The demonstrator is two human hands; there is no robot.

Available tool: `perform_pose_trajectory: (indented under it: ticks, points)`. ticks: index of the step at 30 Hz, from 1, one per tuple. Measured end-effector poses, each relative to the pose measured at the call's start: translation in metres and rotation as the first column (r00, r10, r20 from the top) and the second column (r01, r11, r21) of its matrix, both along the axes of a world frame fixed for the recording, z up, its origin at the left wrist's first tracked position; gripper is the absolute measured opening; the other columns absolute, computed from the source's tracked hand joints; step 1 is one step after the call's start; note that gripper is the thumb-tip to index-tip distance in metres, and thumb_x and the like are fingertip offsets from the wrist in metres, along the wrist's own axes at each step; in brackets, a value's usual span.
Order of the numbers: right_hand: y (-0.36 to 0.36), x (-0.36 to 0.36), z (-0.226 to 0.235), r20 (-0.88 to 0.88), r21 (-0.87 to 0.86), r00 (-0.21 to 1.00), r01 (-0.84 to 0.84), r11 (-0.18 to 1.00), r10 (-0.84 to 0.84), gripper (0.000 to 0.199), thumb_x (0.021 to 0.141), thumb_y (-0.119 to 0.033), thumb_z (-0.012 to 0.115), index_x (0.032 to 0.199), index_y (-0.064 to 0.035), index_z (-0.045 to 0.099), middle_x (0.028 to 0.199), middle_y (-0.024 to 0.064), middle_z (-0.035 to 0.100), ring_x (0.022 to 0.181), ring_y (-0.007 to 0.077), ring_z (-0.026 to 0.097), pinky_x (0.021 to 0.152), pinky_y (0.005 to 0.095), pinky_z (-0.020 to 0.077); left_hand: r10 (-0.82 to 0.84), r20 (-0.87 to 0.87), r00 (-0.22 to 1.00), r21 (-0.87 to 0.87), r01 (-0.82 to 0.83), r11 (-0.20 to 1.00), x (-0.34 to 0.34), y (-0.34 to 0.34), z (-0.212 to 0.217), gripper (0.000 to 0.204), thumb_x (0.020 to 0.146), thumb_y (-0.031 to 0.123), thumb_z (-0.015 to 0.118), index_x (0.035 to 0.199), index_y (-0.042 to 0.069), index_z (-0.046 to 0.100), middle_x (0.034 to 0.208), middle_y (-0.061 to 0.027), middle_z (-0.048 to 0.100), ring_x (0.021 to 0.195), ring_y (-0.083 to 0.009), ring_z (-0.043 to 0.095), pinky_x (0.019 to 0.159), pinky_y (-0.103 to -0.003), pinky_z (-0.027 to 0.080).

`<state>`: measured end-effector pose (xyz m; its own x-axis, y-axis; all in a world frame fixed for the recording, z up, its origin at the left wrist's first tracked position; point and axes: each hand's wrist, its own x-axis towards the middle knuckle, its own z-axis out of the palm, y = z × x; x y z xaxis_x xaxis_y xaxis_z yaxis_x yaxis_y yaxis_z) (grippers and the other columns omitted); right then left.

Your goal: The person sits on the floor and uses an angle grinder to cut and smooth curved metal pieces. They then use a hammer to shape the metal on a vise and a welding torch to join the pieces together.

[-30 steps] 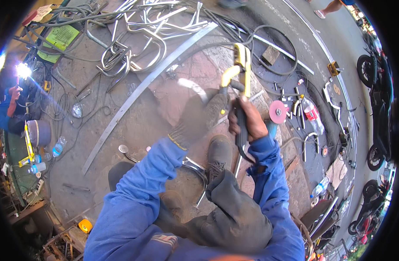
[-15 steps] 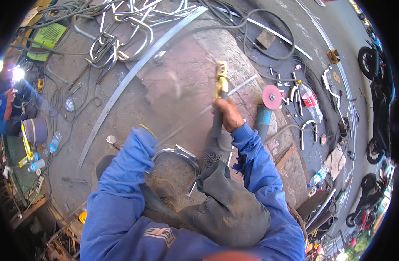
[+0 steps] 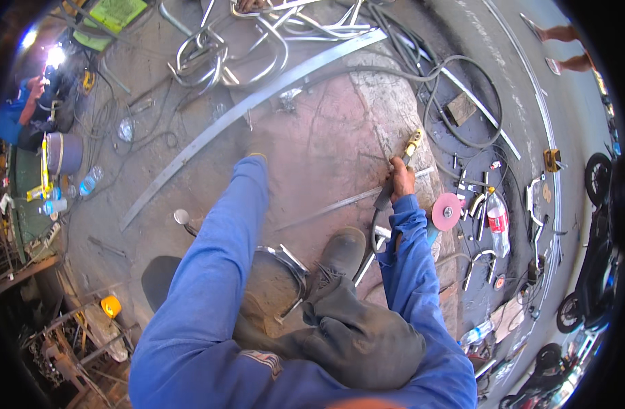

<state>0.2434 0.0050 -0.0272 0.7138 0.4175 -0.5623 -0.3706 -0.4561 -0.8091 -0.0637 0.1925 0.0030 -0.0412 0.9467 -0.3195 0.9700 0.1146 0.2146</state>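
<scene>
My right hand (image 3: 401,178) is closed around a welding holder with a yellow handle (image 3: 412,143), its tip low over the reddish concrete slab (image 3: 326,136). A thin metal rod (image 3: 353,199) lies on the slab just left of that hand. My left hand (image 3: 254,148) wears a dull grey glove and reaches far forward, close to a long curved flat metal strip (image 3: 244,109). The glove blends into the ground, so its fingers are unclear. My boot (image 3: 343,249) rests on the slab beside a bent metal piece (image 3: 285,262).
An angle grinder with a pink disc (image 3: 447,211) and a plastic bottle (image 3: 497,221) lie to the right among cables and small parts. Bent steel tubes (image 3: 217,48) are piled ahead. Another person (image 3: 26,109) welds at upper left. Motorcycles (image 3: 598,184) stand at the right.
My left arm has stretched forward toward the curved strip. My right hand has brought the yellow-handled holder down and to the right, close to the slab.
</scene>
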Motion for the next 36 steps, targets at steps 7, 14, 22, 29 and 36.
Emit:
perform_pose_trajectory:
  ticks: [7, 14, 22, 29, 36]
  points:
    - [-0.005, -0.005, 0.009, -0.033, 0.034, 0.998, -0.048, 0.998, 0.049, 0.050, 0.077, -0.035, 0.073, 0.103, 0.0014, 0.052, 0.079, 0.0051, 0.053, 0.065, 0.0147, 0.052, 0.057, 0.0314, 0.0441, -0.336, 0.308, 0.890, -0.370, 0.437, 0.820, -0.049, -0.084, 0.078, 0.060, 0.082, 0.047, 0.063, 0.127, 0.008, 0.057, 0.121, -0.0187, 0.062, 0.104, -0.0345, 0.062, 0.090, -0.043, 0.047]
    - [-0.003, -0.030, 0.061, 0.633, -0.389, 0.664, -0.172, 0.905, 0.398, 0.070, 0.080, -0.034, 0.071, 0.128, 0.0111, 0.045, 0.115, 0.0267, 0.058, 0.110, 0.0369, 0.055, 0.097, 0.0440, 0.0413, 0.024, 0.074, 0.997, 0.162, -0.036, 0.986, -0.144, -0.101, 0.240, 0.053, 0.079, 0.025, 0.074, 0.125, 0.006, 0.055, 0.104, -0.0085, 0.061, 0.087, -0.0179, 0.060, 0.076, -0.030, 0.049]
    - [0.138, -0.063, 0.062, 0.782, -0.485, -0.247, -0.818, 0.310, 0.572, 0.049, 0.080, -0.004, 0.055, 0.127, -0.0168, 0.058, 0.134, 0.0073, 0.054, 0.127, 0.0247, 0.048, 0.100, 0.0424, 0.0378, 0.286, 0.178, 0.941, -0.493, -0.166, 0.854, -0.196, -0.106, 0.195, 0.043, 0.080, 0.025, 0.075, 0.111, 0.002, 0.057, 0.095, -0.0089, 0.061, 0.083, -0.0163, 0.059, 0.074, -0.033, 0.050]
    - [0.204, -0.029, 0.053, 0.501, -0.787, -0.702, -0.613, -0.071, 0.505, 0.030, 0.088, -0.010, 0.056, 0.117, -0.0119, 0.058, 0.115, 0.0091, 0.057, 0.113, 0.0277, 0.055, 0.095, 0.0425, 0.0430, 0.116, 0.119, 0.986, -0.210, -0.089, 0.974, -0.153, -0.100, 0.189, 0.027, 0.084, 0.026, 0.072, 0.092, 0.004, 0.060, 0.084, -0.0106, 0.063, 0.073, -0.0199, 0.061, 0.065, -0.033, 0.050]
    - [0.165, 0.061, 0.140, 0.762, -0.442, -0.298, -0.889, 0.124, 0.575, 0.019, 0.092, -0.009, 0.056, 0.110, -0.0022, 0.056, 0.105, 0.0168, 0.056, 0.093, 0.0373, 0.060, 0.079, 0.0425, 0.0496, -0.295, 0.525, 0.798, 0.334, 0.125, 0.934, -0.136, -0.100, 0.269, 0.012, 0.092, 0.015, 0.064, 0.090, 0.005, 0.058, 0.079, -0.0062, 0.063, 0.072, -0.0170, 0.061, 0.065, -0.031, 0.048]
